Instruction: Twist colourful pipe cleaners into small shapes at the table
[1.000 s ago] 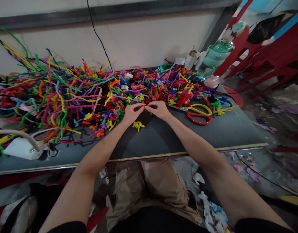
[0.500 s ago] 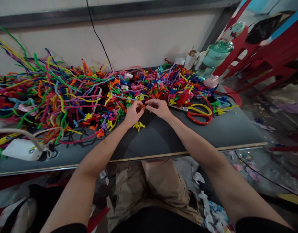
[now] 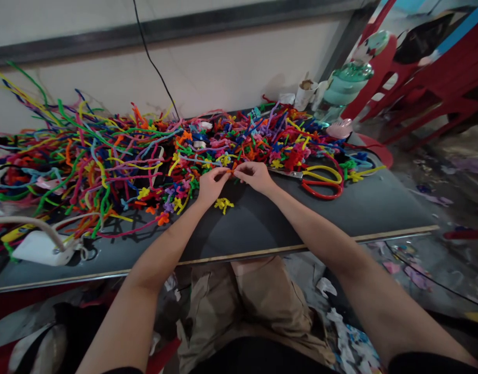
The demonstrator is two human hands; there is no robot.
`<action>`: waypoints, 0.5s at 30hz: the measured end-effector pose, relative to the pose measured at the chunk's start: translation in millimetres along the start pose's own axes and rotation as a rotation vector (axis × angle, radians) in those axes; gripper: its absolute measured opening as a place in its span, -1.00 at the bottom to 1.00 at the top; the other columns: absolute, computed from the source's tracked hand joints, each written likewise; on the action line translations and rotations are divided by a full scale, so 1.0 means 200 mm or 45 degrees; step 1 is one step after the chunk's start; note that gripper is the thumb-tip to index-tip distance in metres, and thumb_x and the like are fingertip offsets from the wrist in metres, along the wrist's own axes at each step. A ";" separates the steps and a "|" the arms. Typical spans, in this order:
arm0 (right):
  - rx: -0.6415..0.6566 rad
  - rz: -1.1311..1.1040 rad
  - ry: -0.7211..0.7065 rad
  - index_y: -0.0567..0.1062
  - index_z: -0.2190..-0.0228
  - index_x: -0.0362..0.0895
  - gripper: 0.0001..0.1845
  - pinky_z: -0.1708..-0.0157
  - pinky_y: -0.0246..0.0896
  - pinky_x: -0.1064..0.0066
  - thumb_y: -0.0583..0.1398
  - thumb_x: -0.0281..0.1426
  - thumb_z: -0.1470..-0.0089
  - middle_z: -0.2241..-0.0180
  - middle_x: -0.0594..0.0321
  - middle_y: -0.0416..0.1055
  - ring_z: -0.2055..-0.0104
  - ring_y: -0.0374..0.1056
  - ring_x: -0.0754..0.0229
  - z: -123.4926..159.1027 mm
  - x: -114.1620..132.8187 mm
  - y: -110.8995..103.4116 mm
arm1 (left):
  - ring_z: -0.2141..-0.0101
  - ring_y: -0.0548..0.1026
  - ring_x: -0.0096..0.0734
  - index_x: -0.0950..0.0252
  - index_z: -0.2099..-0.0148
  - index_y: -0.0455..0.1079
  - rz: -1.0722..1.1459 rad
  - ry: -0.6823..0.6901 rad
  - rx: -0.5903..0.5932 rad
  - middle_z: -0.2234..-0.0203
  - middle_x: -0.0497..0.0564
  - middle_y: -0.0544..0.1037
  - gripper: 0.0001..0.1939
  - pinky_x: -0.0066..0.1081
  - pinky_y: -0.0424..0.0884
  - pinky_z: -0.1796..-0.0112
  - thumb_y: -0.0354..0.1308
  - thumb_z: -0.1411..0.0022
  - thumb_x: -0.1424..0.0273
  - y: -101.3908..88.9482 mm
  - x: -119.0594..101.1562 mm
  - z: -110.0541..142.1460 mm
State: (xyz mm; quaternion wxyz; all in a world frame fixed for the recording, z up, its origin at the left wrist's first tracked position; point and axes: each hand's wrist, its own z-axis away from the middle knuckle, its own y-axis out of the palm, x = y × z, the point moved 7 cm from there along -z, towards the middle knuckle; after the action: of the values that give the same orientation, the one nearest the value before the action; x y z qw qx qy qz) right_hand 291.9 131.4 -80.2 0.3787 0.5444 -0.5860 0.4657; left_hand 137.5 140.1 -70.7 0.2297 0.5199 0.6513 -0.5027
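Between the fingertips of both hands is a small orange pipe cleaner piece (image 3: 231, 172), mostly hidden by the fingers. My left hand (image 3: 213, 184) pinches it from the left and my right hand (image 3: 256, 175) from the right. Just below my left hand a yellow pipe cleaner flower (image 3: 223, 204) lies on the dark tabletop. Scissors (image 3: 318, 179) with one yellow and one red handle loop lie right of my right hand, blades pointing toward it. Behind both hands spreads a heap of colourful pipe cleaners (image 3: 122, 150), some bent into small flowers.
A white power strip (image 3: 44, 249) with a cable sits at the left front. At the back right stand a white cup (image 3: 304, 94) and a green bottle (image 3: 347, 85). A pink scalloped object (image 3: 339, 128) lies near them. Red chairs (image 3: 429, 98) stand beyond the table's right end.
The hands stay together, with fingers shifted slightly and more of the orange piece showing between the fingertips. The whole view has tilted a little.
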 end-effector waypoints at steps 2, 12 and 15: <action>0.000 -0.041 0.014 0.59 0.45 -0.14 -0.59 0.55 0.28 0.44 0.32 -0.04 0.15 0.51 0.23 0.52 0.59 0.31 0.33 0.00 0.00 0.00 | 0.31 0.59 -0.35 0.27 0.24 0.53 0.000 0.012 -0.001 0.32 0.03 0.64 -0.84 -0.32 0.52 0.18 0.19 -0.18 0.31 0.00 0.00 -0.01; 0.233 -0.201 0.180 0.62 0.51 -0.18 -0.53 0.67 0.16 0.51 0.38 0.00 0.27 0.60 0.25 0.48 0.62 0.28 0.36 -0.03 -0.04 0.00 | 0.33 0.55 -0.38 0.28 0.27 0.50 -0.016 0.113 0.042 0.35 0.03 0.62 -0.84 -0.37 0.50 0.22 0.17 -0.20 0.31 0.01 -0.08 0.01; 0.268 -0.197 0.209 0.61 0.53 -0.19 -0.54 0.66 0.17 0.50 0.41 -0.02 0.31 0.65 0.27 0.44 0.64 0.27 0.36 -0.03 -0.05 0.01 | 0.34 0.54 -0.40 0.28 0.27 0.50 -0.077 0.168 0.060 0.37 0.02 0.61 -0.83 -0.39 0.48 0.23 0.15 -0.21 0.30 0.01 -0.10 0.03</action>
State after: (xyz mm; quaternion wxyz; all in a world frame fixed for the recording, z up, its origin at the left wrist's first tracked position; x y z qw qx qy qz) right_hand 291.2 139.1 -87.9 0.4009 0.5848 -0.4574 0.5368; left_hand 144.9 126.5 -56.8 0.1588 0.5373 0.6683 -0.4893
